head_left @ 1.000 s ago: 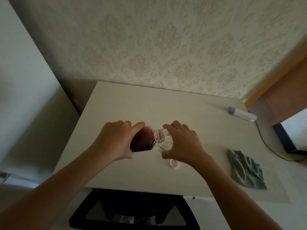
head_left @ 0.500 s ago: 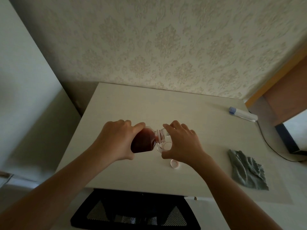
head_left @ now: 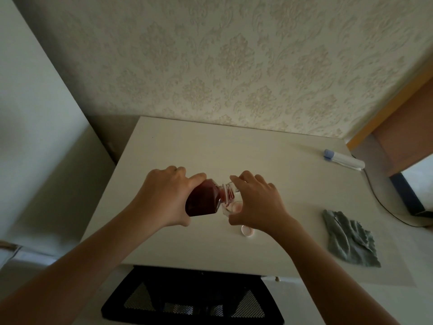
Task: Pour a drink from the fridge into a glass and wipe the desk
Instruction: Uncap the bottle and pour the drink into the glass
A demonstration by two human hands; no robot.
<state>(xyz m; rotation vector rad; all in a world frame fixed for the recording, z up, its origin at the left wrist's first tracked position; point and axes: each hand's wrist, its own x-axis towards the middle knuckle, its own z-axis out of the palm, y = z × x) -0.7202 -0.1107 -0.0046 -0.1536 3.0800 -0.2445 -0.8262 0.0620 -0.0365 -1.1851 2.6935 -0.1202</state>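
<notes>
My left hand [head_left: 164,195] grips a clear bottle [head_left: 206,200] of dark red drink, tilted to the right with its open neck over a small clear glass [head_left: 230,208]. A little red liquid shows in the bottom of the glass. My right hand [head_left: 257,202] is wrapped around the glass from the right, holding it on the white desk [head_left: 187,151]. The bottle's pale cap [head_left: 247,231] lies on the desk just in front of my right hand. A grey-green cloth [head_left: 349,238] lies crumpled at the desk's right front.
A white tube with a blue cap [head_left: 343,158] lies at the desk's far right corner, and a dark cable [head_left: 384,207] runs past it. A black mesh chair [head_left: 192,299] stands under the front edge. Patterned wall behind; wooden furniture [head_left: 403,137] to the right.
The bottle has tilted a bit further over the glass and a trace of red liquid now shows in the glass. Both hands keep their places.
</notes>
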